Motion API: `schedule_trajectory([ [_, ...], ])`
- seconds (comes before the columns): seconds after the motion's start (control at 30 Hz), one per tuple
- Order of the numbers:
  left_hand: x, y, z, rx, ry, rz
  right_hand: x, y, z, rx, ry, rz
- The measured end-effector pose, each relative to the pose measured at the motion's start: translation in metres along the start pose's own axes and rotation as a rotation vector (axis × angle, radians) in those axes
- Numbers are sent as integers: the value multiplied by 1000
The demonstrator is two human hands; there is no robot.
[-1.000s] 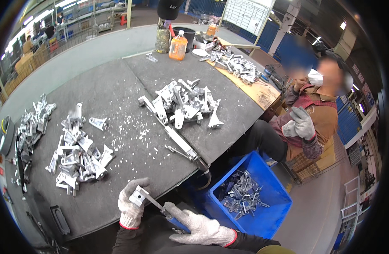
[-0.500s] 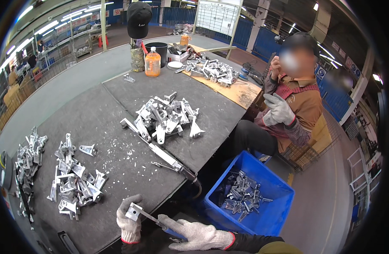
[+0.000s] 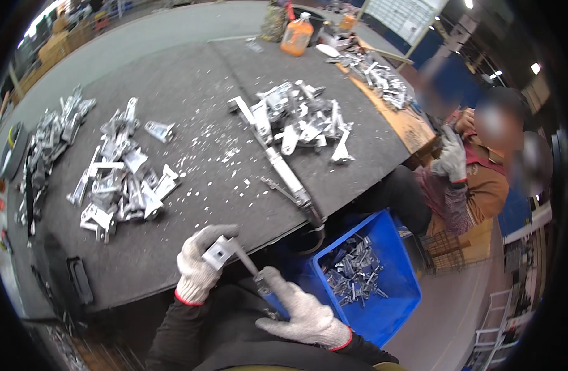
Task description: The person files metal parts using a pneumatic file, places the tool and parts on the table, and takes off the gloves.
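Note:
My left hand (image 3: 196,269), in a pale knitted glove with a red cuff, is closed around a small silver metal bracket (image 3: 217,253) with a dark hole in its face. Gripped in my right hand (image 3: 310,314), gloved the same way, is a hand tool with a blue handle (image 3: 275,303). Its thin grey shaft (image 3: 245,258) reaches to the bracket; whether the tip touches it, I cannot tell. Both hands are at the table's near edge. Beyond them, a heap of similar brackets (image 3: 124,179) lies at left, another pile (image 3: 305,117) farther back.
A white cylindrical tool (image 3: 285,173) with a hose lies on the dark table (image 3: 228,210) among metal chips. Right of my hands stands a blue bin (image 3: 392,303) holding metal parts. A co-worker's gloved hand (image 3: 452,157) is raised at right. An orange bottle (image 3: 297,38) stands far back.
The view has tilted down and shifted left, so the table sits higher and more to the right. My hands still hold the bracket and tool, now showing more of the blue handle.

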State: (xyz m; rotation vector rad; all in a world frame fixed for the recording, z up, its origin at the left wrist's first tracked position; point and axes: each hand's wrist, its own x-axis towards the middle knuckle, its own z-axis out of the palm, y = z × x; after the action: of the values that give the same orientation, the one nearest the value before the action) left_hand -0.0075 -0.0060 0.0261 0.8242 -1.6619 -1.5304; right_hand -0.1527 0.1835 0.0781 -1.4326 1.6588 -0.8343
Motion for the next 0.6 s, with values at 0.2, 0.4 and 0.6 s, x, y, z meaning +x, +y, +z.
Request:
schedule_trajectory([
  [0.2, 4, 6, 0, 2, 0, 8, -4, -4, -8, -63, -65, 51],
  [0.4, 4, 13, -3, -14, -68, -75, -11, -7, -9, -141, -71, 109],
  [0.6, 4, 14, -4, 2, -74, -16, -10, -19, -8, -249, -87, 129],
])
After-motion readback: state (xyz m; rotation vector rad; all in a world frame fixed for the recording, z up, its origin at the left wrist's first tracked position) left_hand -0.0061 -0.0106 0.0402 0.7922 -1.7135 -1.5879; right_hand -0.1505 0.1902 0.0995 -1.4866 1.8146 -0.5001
